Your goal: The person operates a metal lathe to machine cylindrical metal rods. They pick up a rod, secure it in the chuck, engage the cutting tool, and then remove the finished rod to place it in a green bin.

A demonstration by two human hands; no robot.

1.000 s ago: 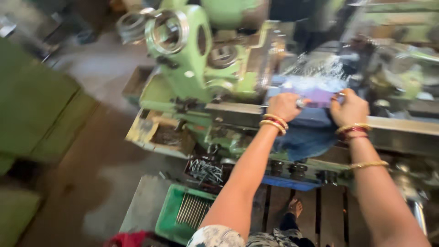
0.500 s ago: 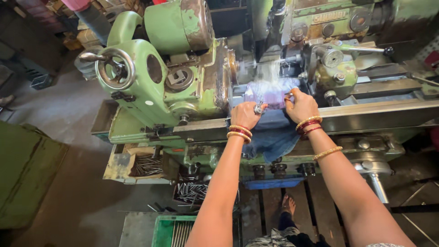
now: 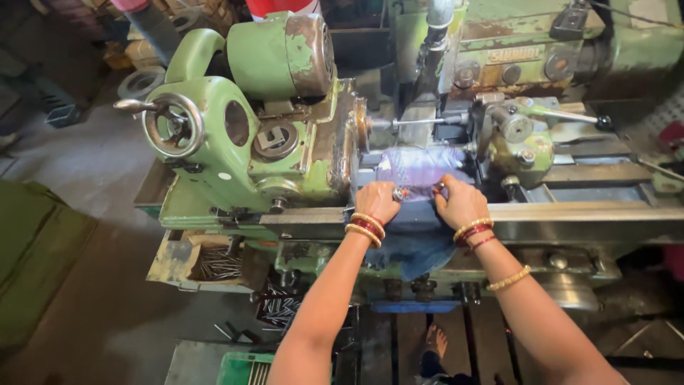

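I stand at a green metalworking machine (image 3: 235, 150). A clear, purple-tinted plastic bag (image 3: 420, 165) lies across the machine's bed between the head and a green slide block (image 3: 524, 146). My left hand (image 3: 376, 202) is closed at the bag's near edge, with a small shiny metal piece at its fingertips. My right hand (image 3: 459, 204) is closed on the same edge, just to the right, and the two hands almost touch. Both wrists carry red and gold bangles. A blue cloth (image 3: 413, 246) hangs over the front rail below my hands.
A round handwheel (image 3: 173, 128) sticks out at the machine's left. Below it, a tray (image 3: 178, 260) holds several thin metal pins, and more lie on the floor. A green crate (image 3: 239, 371) stands by my feet. A lever with a black knob (image 3: 602, 122) points right.
My view has swung, so the machine now sits more to the left and closer. Both hands stay at the plastic bag's near edge, slightly nearer each other.
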